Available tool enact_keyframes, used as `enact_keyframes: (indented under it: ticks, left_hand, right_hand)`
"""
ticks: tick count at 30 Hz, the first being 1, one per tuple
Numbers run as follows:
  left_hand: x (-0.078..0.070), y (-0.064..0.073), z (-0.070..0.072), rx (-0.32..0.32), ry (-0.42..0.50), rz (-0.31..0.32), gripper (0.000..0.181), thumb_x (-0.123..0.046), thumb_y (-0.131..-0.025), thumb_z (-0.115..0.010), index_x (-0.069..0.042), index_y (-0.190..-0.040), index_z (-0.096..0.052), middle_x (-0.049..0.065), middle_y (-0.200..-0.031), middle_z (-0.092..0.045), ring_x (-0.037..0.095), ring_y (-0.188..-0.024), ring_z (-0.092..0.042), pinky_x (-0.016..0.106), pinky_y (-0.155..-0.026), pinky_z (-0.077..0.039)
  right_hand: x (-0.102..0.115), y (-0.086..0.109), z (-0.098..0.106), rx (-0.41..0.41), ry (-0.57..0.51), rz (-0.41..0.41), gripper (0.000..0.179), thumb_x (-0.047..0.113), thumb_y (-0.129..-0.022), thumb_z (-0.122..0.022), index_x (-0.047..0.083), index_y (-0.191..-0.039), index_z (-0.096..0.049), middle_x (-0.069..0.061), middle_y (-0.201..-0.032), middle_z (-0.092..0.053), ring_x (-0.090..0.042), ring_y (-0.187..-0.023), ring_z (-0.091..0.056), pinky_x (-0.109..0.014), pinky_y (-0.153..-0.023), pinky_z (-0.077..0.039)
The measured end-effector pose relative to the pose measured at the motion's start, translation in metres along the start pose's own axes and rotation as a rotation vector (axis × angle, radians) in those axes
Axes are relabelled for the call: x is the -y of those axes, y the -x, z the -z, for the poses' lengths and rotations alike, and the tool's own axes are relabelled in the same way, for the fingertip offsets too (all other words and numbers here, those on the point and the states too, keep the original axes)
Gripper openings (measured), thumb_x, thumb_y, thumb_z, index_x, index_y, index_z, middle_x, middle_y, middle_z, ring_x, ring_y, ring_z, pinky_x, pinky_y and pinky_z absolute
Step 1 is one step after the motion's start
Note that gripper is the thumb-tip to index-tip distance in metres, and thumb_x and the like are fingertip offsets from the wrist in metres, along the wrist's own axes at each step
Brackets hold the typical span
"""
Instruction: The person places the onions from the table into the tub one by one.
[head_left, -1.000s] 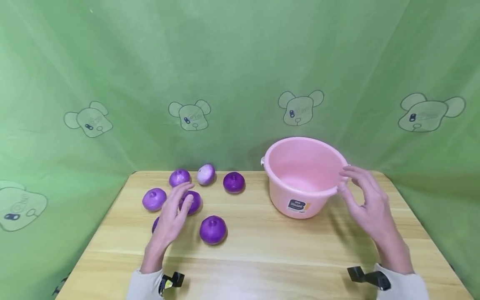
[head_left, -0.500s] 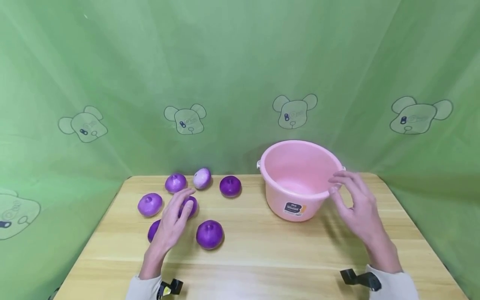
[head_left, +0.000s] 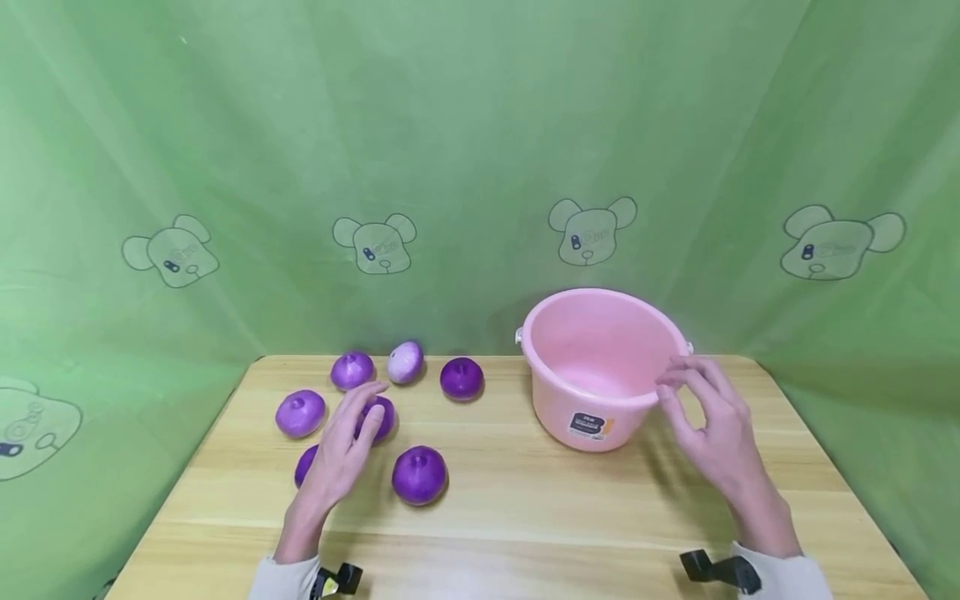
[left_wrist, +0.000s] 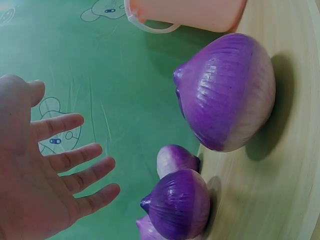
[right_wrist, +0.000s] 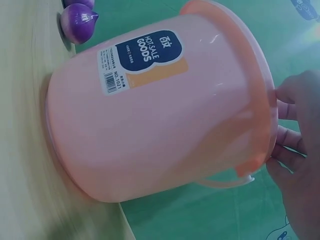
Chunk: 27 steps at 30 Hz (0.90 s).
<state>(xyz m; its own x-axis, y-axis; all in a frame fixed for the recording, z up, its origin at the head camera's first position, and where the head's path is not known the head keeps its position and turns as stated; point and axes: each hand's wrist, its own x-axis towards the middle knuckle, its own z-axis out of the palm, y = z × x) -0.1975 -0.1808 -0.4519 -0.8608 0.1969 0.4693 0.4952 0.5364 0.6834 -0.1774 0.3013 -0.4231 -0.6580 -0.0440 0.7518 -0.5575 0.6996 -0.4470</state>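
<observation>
A pink bucket [head_left: 585, 417] stands upright on the table, with a printed label on its front. My right hand [head_left: 723, 433] pinches its right rim, fingertips over the edge and thumb just outside it; in the right wrist view, the fingers [right_wrist: 290, 145] lie right at the rim. My left hand [head_left: 337, 458] is held over the purple onions with relaxed fingers and holds nothing. One onion [head_left: 381, 418] lies partly hidden behind it, another [head_left: 303, 465] beneath its edge. A larger-looking onion [left_wrist: 227, 95] shows close up in the left wrist view, apart from the fingers.
Other onions lie on the table's left half: one onion [head_left: 420, 475] in front, one dark onion [head_left: 461, 379] towards the bucket, and several along the back left. A green printed curtain [head_left: 480, 167] hangs behind the wooden table [head_left: 540, 517].
The right hand's fingers and thumb have come closer together at the bucket's rim. My left hand stays about where it was over the onions. The head view has shifted slightly.
</observation>
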Motion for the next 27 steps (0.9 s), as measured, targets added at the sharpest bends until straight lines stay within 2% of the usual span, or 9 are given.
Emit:
enact_keyframes:
  ticks: [8, 15, 23, 27]
  left_hand:
    - [0.004, 0.002, 0.005, -0.002, -0.014, 0.012, 0.039, -0.024, -0.11, -0.048, -0.006, -0.144, -0.055, 0.011, -0.148, -0.053, 0.03, -0.132, -0.053, 0.055, -0.113, -0.04]
    - [0.008, 0.004, 0.01, -0.012, -0.001, 0.002, 0.039, -0.021, -0.109, -0.048, -0.003, -0.143, -0.054, 0.012, -0.148, -0.053, 0.033, -0.13, -0.055, 0.057, -0.111, -0.042]
    - [0.009, -0.002, 0.007, 0.002, 0.018, 0.009, 0.038, -0.023, -0.109, -0.049, -0.007, -0.143, -0.055, 0.01, -0.147, -0.054, 0.028, -0.129, -0.055, 0.054, -0.112, -0.042]
    - [0.012, -0.004, 0.006, 0.028, 0.032, 0.02, 0.039, -0.025, -0.109, -0.049, -0.007, -0.143, -0.055, 0.011, -0.149, -0.053, 0.029, -0.133, -0.053, 0.054, -0.113, -0.041]
  right_hand:
    - [0.001, 0.002, -0.005, -0.037, -0.075, 0.005, 0.015, -0.001, -0.088, -0.071, 0.0, -0.102, -0.073, -0.021, -0.119, -0.064, -0.022, -0.126, -0.054, -0.031, -0.12, -0.034]
    - [-0.001, 0.003, -0.009, -0.047, -0.144, -0.03, 0.016, -0.006, -0.086, -0.073, 0.0, -0.101, -0.073, -0.013, -0.118, -0.066, -0.018, -0.126, -0.055, -0.029, -0.118, -0.036]
    - [-0.001, 0.001, -0.006, -0.033, -0.213, -0.061, 0.017, -0.011, -0.086, -0.071, -0.004, -0.103, -0.072, -0.025, -0.118, -0.062, -0.022, -0.128, -0.054, -0.028, -0.117, -0.038]
    - [0.001, -0.001, -0.009, -0.046, -0.251, -0.065, 0.018, -0.013, -0.086, -0.07, -0.007, -0.102, -0.071, -0.026, -0.117, -0.061, -0.023, -0.128, -0.053, -0.027, -0.116, -0.039]
